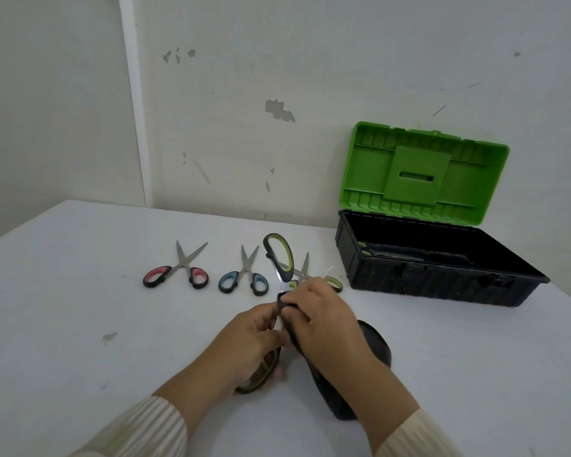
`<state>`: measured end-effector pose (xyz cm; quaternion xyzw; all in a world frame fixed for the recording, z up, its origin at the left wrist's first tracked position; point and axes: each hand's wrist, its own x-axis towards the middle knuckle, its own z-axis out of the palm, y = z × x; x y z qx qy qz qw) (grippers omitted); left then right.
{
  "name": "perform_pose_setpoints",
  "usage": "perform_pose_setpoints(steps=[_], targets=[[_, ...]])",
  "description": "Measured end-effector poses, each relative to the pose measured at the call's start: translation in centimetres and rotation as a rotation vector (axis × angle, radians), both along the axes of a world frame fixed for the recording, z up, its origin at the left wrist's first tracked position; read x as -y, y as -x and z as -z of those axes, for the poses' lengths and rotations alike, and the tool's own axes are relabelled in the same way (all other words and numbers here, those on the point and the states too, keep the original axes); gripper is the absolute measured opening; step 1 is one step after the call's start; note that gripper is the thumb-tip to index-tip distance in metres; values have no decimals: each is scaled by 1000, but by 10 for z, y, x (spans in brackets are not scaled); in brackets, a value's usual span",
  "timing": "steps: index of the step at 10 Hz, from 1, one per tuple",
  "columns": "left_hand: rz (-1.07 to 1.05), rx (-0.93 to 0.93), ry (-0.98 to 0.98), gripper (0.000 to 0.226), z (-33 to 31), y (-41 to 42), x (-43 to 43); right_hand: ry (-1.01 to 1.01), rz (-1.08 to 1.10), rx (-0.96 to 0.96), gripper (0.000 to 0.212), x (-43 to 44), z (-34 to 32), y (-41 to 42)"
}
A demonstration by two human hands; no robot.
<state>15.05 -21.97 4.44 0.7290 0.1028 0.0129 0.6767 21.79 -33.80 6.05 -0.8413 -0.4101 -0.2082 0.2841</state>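
Entry: on the white table (80, 324) the black toolbox (442, 285) stood at the right against the wall, its green lid (422, 173) raised. Inside, at the left end, we made out green-tipped handles (365, 249), likely a pair already stowed, though we could not tell for certain. The dark cloth (376, 347) lay partly on the table near the front edge and ran up to the large scissors (285, 272), which were held spread just above the table, one handle loop pointing away. We judged the wiping of this pair to be mid-way. Three smaller pairs, red-handled (184, 266), blue-handled (246, 270) and green-handled (333, 281), lay in a row behind it, seemingly awaiting their turn. The right hand (323, 311) pinched the cloth closed around the blade. The left hand (254, 338) curled round the near handle loop, gripping it.
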Motion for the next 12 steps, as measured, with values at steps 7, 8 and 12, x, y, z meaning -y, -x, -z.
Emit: perform_pose_setpoints(steps=[7, 8, 12], targets=[[0, -74, -12, 43, -3, 2, -5, -385, 224, -31, 15, 28, -2, -27], [-42, -69, 25, 43, -1, 1, -8, -16, -83, -60, 15, 7, 6, -7], [-41, -30, 109, 60, -5, 0, -6, -45, 51, -119, 21, -2, 7, -12]])
